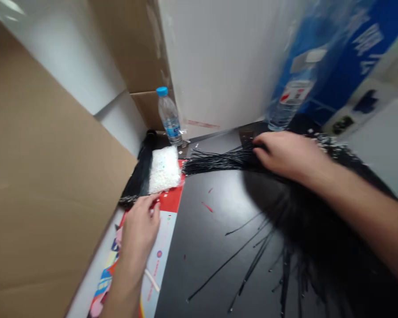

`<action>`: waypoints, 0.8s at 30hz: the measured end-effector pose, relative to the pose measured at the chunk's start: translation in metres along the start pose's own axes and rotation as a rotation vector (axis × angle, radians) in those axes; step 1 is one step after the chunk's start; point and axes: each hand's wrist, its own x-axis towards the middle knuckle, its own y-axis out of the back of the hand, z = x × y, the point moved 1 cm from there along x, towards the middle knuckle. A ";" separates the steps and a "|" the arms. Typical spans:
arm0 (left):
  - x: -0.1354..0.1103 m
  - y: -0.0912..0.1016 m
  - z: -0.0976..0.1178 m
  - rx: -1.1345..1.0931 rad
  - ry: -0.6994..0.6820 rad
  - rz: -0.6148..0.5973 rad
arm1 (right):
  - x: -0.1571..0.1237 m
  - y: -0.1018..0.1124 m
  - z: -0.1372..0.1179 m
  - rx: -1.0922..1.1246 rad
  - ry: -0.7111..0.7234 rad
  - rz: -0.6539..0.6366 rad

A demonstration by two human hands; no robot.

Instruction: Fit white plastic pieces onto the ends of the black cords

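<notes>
My right hand (285,154) is closed at the right end of a bundle of thin black cords (215,162), which stretches leftward across the dark tabletop. My left hand (142,223) hovers over a red and white printed sheet, just below a clear packet of small white beads (165,170). Its thumb and fingers curl together in a pinch; whatever is between them is too small to make out. More loose black cords (255,265) fan out below my right forearm, blurred towards the right.
A blue-capped water bottle (169,117) and a larger clear bottle (290,101) stand at the back. Another black bundle (139,172) lies left of the packet. Cardboard (53,185) walls the left side. Red scraps (207,207) lie on the tabletop (192,229).
</notes>
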 end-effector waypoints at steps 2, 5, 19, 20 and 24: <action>0.001 -0.001 -0.002 0.023 0.005 -0.003 | -0.001 -0.009 -0.035 0.021 0.231 -0.015; 0.003 -0.001 -0.004 -0.008 0.007 0.021 | -0.001 -0.030 -0.079 0.031 0.541 0.032; 0.005 -0.006 -0.006 0.021 -0.041 0.047 | 0.010 -0.067 -0.131 0.030 0.711 0.072; 0.005 -0.006 -0.005 0.045 -0.037 0.042 | 0.009 -0.067 -0.131 0.023 0.716 0.074; 0.002 -0.003 0.002 0.075 -0.035 0.071 | 0.009 -0.065 -0.133 -0.004 0.710 0.072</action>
